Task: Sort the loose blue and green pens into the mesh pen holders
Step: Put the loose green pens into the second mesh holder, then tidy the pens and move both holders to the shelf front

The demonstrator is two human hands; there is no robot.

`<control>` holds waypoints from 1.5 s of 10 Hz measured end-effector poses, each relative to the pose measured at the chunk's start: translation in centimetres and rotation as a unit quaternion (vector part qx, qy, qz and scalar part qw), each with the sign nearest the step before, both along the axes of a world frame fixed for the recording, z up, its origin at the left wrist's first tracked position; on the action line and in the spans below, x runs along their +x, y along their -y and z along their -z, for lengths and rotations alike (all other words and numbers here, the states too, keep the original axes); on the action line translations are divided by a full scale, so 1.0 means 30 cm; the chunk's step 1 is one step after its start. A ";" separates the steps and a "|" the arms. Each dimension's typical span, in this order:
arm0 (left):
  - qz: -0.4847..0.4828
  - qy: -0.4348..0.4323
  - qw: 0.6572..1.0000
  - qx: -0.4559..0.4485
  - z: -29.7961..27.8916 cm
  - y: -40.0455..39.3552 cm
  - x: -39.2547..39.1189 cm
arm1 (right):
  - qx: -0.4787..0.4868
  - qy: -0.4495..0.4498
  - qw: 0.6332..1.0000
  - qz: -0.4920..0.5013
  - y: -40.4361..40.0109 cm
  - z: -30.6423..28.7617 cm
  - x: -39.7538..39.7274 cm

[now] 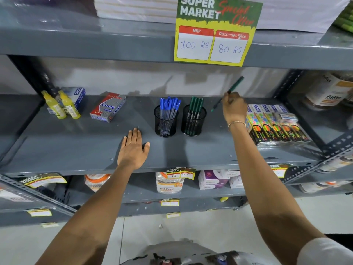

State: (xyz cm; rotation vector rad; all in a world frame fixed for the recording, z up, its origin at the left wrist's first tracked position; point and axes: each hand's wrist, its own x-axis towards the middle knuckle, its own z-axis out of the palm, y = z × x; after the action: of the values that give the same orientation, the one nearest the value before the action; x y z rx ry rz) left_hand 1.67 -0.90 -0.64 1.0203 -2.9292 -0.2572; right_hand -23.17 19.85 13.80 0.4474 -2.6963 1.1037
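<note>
One green pen [232, 89] tilted in right hand [233, 107].

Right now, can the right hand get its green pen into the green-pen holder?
Probably yes. The right hand holds the green pen just right of the green-pen holder; nothing stands between, and the holder's top looks roomy.
</note>
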 end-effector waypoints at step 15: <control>0.005 -0.008 1.000 0.018 0.006 0.017 -0.005 | 0.012 0.075 0.987 -0.139 0.230 0.042 0.215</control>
State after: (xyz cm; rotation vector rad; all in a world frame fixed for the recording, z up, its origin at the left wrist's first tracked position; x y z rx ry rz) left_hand 1.52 -1.41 -0.81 1.0037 -2.9265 -0.3184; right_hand -16.71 12.96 12.54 0.7948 -2.8425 1.2208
